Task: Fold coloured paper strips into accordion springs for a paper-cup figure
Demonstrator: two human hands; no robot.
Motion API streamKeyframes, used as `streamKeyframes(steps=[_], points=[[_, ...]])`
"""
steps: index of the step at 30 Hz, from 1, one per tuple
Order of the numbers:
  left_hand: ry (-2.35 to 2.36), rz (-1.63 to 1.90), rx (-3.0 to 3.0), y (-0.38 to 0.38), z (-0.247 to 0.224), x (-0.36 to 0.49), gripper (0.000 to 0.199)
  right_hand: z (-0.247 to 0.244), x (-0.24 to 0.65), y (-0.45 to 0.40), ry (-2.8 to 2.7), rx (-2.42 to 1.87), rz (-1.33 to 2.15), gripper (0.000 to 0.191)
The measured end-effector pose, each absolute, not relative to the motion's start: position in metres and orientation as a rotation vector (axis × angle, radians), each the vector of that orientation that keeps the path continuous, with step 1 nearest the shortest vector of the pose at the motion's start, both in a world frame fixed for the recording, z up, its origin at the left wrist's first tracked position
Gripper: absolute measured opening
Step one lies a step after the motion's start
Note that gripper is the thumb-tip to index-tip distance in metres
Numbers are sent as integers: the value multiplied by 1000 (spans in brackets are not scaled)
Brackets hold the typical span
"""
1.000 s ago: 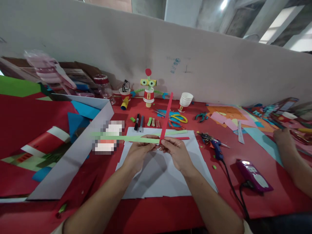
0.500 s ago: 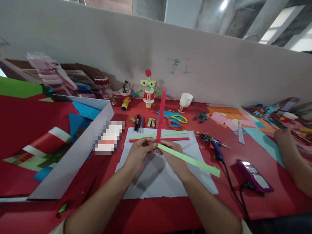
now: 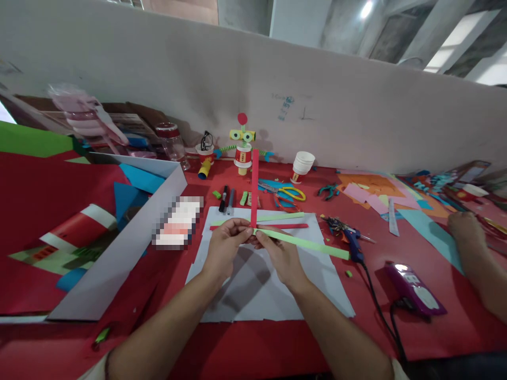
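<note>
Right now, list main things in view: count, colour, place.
Upright strip: 1, red, at fingertips
Slanting strip: 1, green, at fingertips
Flat strips: 2, red, green, on paper
Paper: count unclear, white, below hands
Markers: 2, black, grey, behind paper
Scissors: 1, yellow-handled, behind paper
Pliers: 1, teal, back right
Glue gun: 1, blue, right
Cup figure: 1, multicoloured, near wall
Neighbour's hand: 1, far right
Left hand: 1, bare, at strips
Right hand: 1, bare, at strips

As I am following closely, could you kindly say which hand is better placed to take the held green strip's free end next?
Probably the right hand: the held green strip stretches past it to the right; the left hand sits farther from that end.
</note>
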State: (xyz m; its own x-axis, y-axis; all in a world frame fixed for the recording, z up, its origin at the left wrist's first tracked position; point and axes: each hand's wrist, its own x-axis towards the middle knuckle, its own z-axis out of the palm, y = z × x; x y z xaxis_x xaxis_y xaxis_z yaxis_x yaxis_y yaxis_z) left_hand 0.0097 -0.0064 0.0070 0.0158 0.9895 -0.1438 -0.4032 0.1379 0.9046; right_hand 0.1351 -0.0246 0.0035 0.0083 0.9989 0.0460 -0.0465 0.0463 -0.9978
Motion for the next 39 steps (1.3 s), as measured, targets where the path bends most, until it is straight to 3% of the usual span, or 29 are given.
streamKeyframes(steps=[12, 30, 39], points=[[1021, 1207, 913, -10, 15, 8, 13, 2, 136, -19, -1003, -1172, 1244, 25], [920, 1124, 782, -10, 14, 7, 18, 8, 139, -19, -1060, -1323, 1036, 31], [945, 1146, 678, -9, 11, 6, 18, 7, 137, -17, -845, -1173, 1334, 28]])
